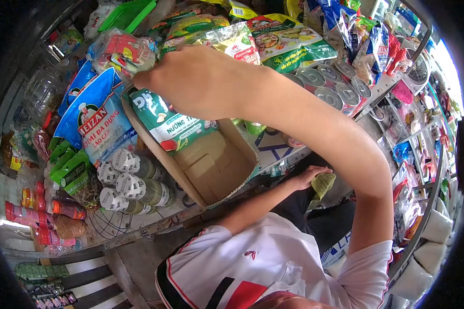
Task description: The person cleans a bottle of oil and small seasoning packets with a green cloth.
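My right hand reaches across to the upper left, its fingers curled down at the top of a green seasoning packet. That packet leans in the far end of an open cardboard box; the fingertips are partly hidden. Lower down, near my lap, my left hand is closed on a crumpled yellowish-green cloth. Against the left side of the box stand several small jars with white caps and a blue-and-white Meizan flour bag.
Behind the box are a large green-and-yellow seasoning bag and several cans. A plastic bag with red packets lies at the back left, near a green tray. Red-capped bottles stand at the left edge.
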A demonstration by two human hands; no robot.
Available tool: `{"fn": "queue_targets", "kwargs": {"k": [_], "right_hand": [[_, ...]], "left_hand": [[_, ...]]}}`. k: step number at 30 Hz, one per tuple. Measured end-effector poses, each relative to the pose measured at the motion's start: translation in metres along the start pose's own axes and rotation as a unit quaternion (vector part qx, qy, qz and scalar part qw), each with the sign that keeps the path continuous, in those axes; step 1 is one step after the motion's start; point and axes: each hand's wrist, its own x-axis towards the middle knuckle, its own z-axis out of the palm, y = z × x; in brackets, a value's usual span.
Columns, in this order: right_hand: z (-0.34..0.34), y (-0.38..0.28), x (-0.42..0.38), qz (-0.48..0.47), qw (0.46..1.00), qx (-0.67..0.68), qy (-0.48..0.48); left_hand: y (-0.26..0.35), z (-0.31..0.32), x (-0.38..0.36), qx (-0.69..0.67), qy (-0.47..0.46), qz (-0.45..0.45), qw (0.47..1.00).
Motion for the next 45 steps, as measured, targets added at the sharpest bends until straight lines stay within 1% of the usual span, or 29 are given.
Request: {"fn": "queue_targets", "kwargs": {"k": [2, 5, 8, 9, 11, 12, 14, 15, 17, 18, 20, 22, 24, 25, 26, 27, 28, 29, 32, 34, 36, 37, 38, 39, 40, 42, 43, 44, 45], "right_hand": [[0.011, 0.002, -0.001, -0.035, 0.998, -0.043, 0.007], [0.009, -0.002, -0.001, -0.006, 0.999, -0.035, 0.007], [0.005, -0.004, 0.000, 0.007, 0.999, -0.027, 0.017], [0.004, -0.004, 0.000, 0.007, 0.999, -0.028, 0.017], [0.003, -0.003, -0.001, -0.031, 0.992, -0.096, 0.079], [-0.003, -0.005, -0.002, -0.029, 0.992, -0.097, 0.079], [-0.018, -0.007, -0.008, -0.035, 0.986, -0.097, 0.132], [-0.024, -0.008, -0.012, -0.034, 0.986, -0.097, 0.134], [-0.037, -0.007, -0.024, -0.063, 0.958, -0.124, 0.249], [-0.046, -0.009, -0.036, -0.046, 0.958, -0.094, 0.267], [-0.069, -0.014, -0.071, -0.020, 0.955, -0.065, 0.287], [-0.097, -0.016, -0.123, 0.036, 0.973, -0.027, 0.227], [-0.118, -0.025, -0.180, 0.138, 0.972, 0.022, 0.191], [-0.124, -0.033, -0.210, 0.226, 0.951, 0.076, 0.197], [-0.126, -0.041, -0.243, 0.314, 0.918, 0.129, 0.205], [-0.121, -0.042, -0.282, 0.372, 0.886, 0.148, 0.232], [-0.109, -0.042, -0.322, 0.427, 0.849, 0.167, 0.262], [-0.098, -0.044, -0.356, 0.494, 0.802, 0.187, 0.281], [-0.045, -0.054, -0.451, 0.660, 0.651, 0.208, 0.313], [0.001, -0.070, -0.528, 0.749, 0.584, 0.185, 0.253], [0.044, -0.093, -0.581, 0.814, 0.515, 0.194, 0.186], [0.059, -0.101, -0.590, 0.829, 0.500, 0.213, 0.132], [0.071, -0.110, -0.600, 0.836, 0.473, 0.269, 0.066], [0.083, -0.118, -0.598, 0.821, 0.493, 0.279, 0.070], [0.095, -0.122, -0.592, 0.805, 0.514, 0.288, 0.074], [0.120, -0.116, -0.577, 0.774, 0.570, 0.237, 0.142], [0.130, -0.112, -0.570, 0.770, 0.587, 0.198, 0.152], [0.137, -0.107, -0.563, 0.765, 0.604, 0.156, 0.160], [0.133, -0.101, -0.552, 0.770, 0.588, 0.168, 0.181]], "left_hand": [[-0.008, -0.007, 0.006, -0.008, -0.027, 0.031, 0.999], [0.003, 0.006, -0.006, 0.012, -0.012, 0.032, 0.999], [0.021, 0.028, -0.027, 0.024, 0.004, 0.032, 0.999], [0.019, 0.026, -0.025, 0.025, 0.003, 0.033, 0.999], [0.015, 0.021, -0.019, 0.007, -0.027, 0.044, 0.999], [0.015, 0.022, -0.019, 0.008, -0.027, 0.043, 0.999], [0.016, 0.022, -0.020, 0.010, 0.005, 0.022, 1.000], [0.020, 0.026, -0.023, 0.012, 0.006, 0.021, 1.000], [0.027, 0.034, -0.029, -0.010, 0.021, 0.013, 1.000], [0.030, 0.030, -0.032, -0.009, 0.023, 0.011, 1.000], [0.029, 0.015, -0.034, 0.052, 0.016, 0.059, 0.997], [0.022, 0.001, -0.029, 0.110, 0.000, 0.099, 0.989], [0.008, -0.005, -0.017, 0.161, -0.031, 0.128, 0.978], [0.003, -0.005, -0.008, 0.186, -0.050, 0.143, 0.971], [-0.003, -0.003, -0.001, 0.207, -0.069, 0.156, 0.963], [-0.004, -0.001, 0.003, 0.122, -0.054, 0.087, 0.987], [-0.001, -0.001, 0.005, 0.038, -0.034, 0.016, 0.999], [0.007, 0.006, 0.002, 0.033, -0.027, -0.011, 0.999], [0.005, 0.002, 0.007, 0.051, -0.016, -0.015, 0.998], [0.009, 0.006, 0.010, 0.041, 0.019, -0.028, 0.999], [0.015, 0.011, 0.012, 0.064, 0.070, -0.045, 0.994], [0.018, 0.013, 0.014, 0.093, 0.095, -0.038, 0.990], [0.021, 0.015, 0.014, 0.122, 0.120, -0.033, 0.985], [0.025, 0.016, 0.013, 0.142, 0.122, -0.018, 0.982], [0.031, 0.019, 0.013, 0.222, 0.130, -0.003, 0.966], [0.044, 0.035, 0.009, 0.319, 0.101, -0.002, 0.942], [0.050, 0.044, 0.007, 0.394, 0.078, 0.013, 0.916], [0.054, 0.051, 0.007, 0.395, 0.074, 0.004, 0.916], [0.057, 0.057, 0.007, 0.522, 0.028, 0.044, 0.851]]}}
